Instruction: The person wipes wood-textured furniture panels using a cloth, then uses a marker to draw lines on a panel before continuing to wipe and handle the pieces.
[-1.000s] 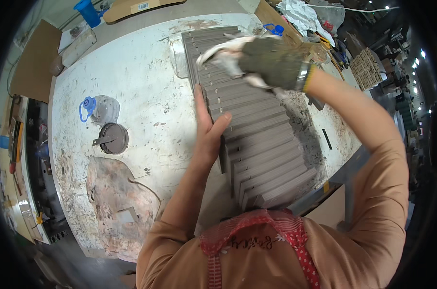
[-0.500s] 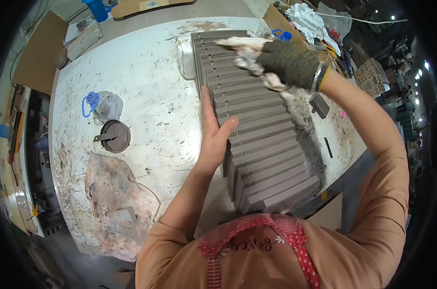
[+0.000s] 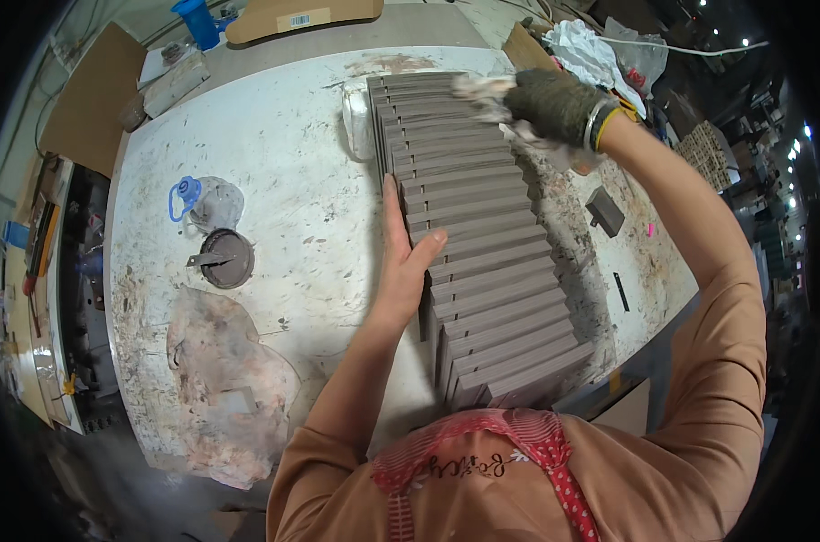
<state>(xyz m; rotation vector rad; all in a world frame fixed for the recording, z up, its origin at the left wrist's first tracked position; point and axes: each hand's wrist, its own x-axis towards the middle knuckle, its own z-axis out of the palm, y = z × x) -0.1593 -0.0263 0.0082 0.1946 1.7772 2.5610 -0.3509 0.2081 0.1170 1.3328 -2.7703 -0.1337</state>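
Boards (image 3: 491, 239), grey-brown, wood-grained: one long stepped row, laid on the table (image 3: 310, 181) directly before the person, running away from the apron (image 3: 482, 423).

Left hand (image 3: 408, 266): bare; thumb spread well away from the fingers, laid along the left side of the row, thumb at the board ends.

Right hand (image 3: 554, 108): dark glove, curled around a bunched pale rag (image 3: 484, 90), at the far right corner of the row; finger detail unclear.

Tub (image 3: 234, 271) of grey-brown paste: left on the table, flat blade lying in it; bottle (image 3: 218, 206) with blue cap just beyond.

Stained cloth (image 3: 224, 348): near left, spread flat.

Dark block (image 3: 607, 212): right of the row, apart from it.
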